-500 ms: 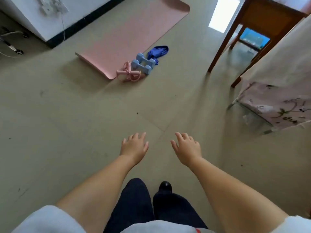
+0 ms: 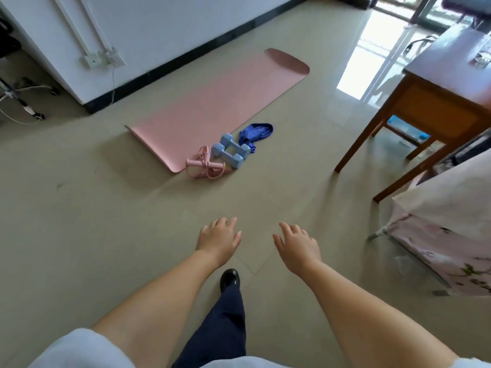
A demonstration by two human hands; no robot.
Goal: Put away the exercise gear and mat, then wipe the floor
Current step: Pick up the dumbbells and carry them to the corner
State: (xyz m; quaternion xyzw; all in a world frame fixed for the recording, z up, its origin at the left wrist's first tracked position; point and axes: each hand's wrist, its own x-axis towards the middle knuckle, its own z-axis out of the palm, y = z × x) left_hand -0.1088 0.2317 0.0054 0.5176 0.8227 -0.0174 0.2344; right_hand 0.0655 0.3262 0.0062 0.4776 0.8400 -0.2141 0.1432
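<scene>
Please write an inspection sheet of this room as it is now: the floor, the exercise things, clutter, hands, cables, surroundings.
Surface: tiled floor, a few dark specks.
Job's things: pink mat unrolled flat; two blue dumbbells, pink pull rope and blue band at its near corner.
Clutter: nothing seen.
Hands: left hand and right hand open, empty.
Cables: white cord hangs from the wall socket.
Surroundings: wooden table, floral cloth at right.

Pink mat [image 2: 212,102] flat; dumbbells [image 2: 230,152], band [image 2: 256,134] beside.
</scene>
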